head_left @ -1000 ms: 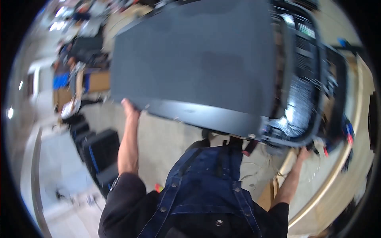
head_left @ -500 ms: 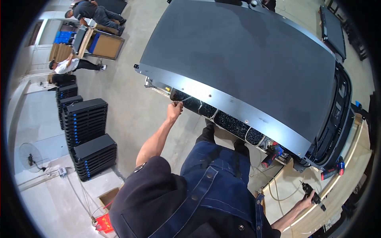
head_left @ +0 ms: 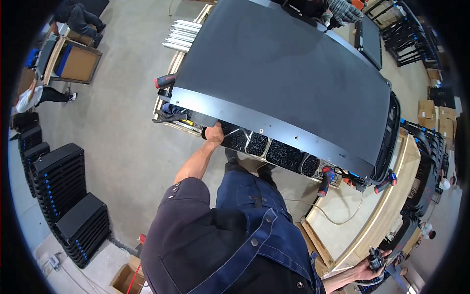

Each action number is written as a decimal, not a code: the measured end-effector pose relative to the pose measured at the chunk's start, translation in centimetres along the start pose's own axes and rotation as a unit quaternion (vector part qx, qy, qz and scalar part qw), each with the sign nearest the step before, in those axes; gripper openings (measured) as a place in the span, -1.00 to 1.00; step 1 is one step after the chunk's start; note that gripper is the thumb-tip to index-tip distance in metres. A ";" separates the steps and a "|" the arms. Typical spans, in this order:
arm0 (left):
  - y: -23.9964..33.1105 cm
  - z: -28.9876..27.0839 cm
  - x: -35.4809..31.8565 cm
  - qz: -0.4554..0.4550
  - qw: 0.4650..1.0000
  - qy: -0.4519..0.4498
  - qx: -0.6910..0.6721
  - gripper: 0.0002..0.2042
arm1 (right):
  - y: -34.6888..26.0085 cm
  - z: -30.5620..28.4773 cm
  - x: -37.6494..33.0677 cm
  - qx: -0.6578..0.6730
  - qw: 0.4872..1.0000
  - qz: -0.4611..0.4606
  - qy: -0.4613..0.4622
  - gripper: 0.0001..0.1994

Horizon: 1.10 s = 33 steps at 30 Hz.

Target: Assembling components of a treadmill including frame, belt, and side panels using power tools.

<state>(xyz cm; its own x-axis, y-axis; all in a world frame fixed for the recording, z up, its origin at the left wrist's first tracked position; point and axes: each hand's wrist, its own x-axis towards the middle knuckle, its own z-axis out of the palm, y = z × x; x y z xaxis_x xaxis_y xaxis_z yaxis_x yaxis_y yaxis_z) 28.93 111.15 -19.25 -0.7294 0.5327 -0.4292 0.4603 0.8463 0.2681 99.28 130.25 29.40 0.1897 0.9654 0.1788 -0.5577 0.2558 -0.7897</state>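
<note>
Item: my right hand [head_left: 366, 268], low at the right edge; grip closed round one small black tool [head_left: 376, 259], hard-bodied, a pale hose [head_left: 327, 215] looping nearby.

Item: my left hand [head_left: 214, 133], arm stretched forward; grip curled under the near edge of one large dark panel [head_left: 289, 78], matt, smooth, broad and slightly curved in this view, raised over the wooden table [head_left: 387, 206].

Item: row of black mesh-like openings [head_left: 267, 147] under that edge; I count about four.

Item: red-handled tools, one [head_left: 325, 180] beneath the panel's right end, one [head_left: 164, 81] at its left corner.

Item: a gloved hand [head_left: 344, 11], another person's, on the far edge.

Item: two stacks of black cases [head_left: 63, 191] on the concrete floor [head_left: 117, 142], left.
</note>
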 end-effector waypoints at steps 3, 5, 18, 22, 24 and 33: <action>-1.4 0.3 0.5 0.041 0.998 0.050 -0.006 -0.82 | 3.0 6.9 -2.7 -0.039 0.988 0.116 -0.091 -0.35; -3.4 -0.3 0.4 0.062 0.998 0.007 -0.028 -0.75 | 6.6 10.5 -3.4 -0.123 0.989 0.061 -0.053 -0.25; 16.0 -15.2 -18.9 0.019 0.562 -0.345 -0.751 -0.72 | 26.6 23.9 -6.9 0.016 0.955 0.257 -0.148 -0.50; 19.6 -15.8 -22.5 0.054 0.417 -0.390 -0.819 -0.79 | 27.2 25.8 -7.0 0.051 0.944 0.285 -0.159 -0.51; 20.4 -15.5 -23.3 0.054 0.395 -0.390 -0.830 -0.78 | 27.2 25.6 -6.6 0.069 0.933 0.314 -0.160 -0.52; 23.1 -13.6 -25.0 0.035 0.348 -0.360 -0.865 -0.76 | 27.8 21.7 -4.2 0.105 0.920 0.354 -0.135 -0.57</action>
<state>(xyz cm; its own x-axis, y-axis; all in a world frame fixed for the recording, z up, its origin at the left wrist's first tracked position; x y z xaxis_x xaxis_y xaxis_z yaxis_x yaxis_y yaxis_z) 50.86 117.41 9.40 -0.1452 0.9407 -0.3066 -0.9832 -0.1025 0.1509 65.44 134.38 19.37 -0.4723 0.8640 -0.1746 -0.6130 -0.4643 -0.6393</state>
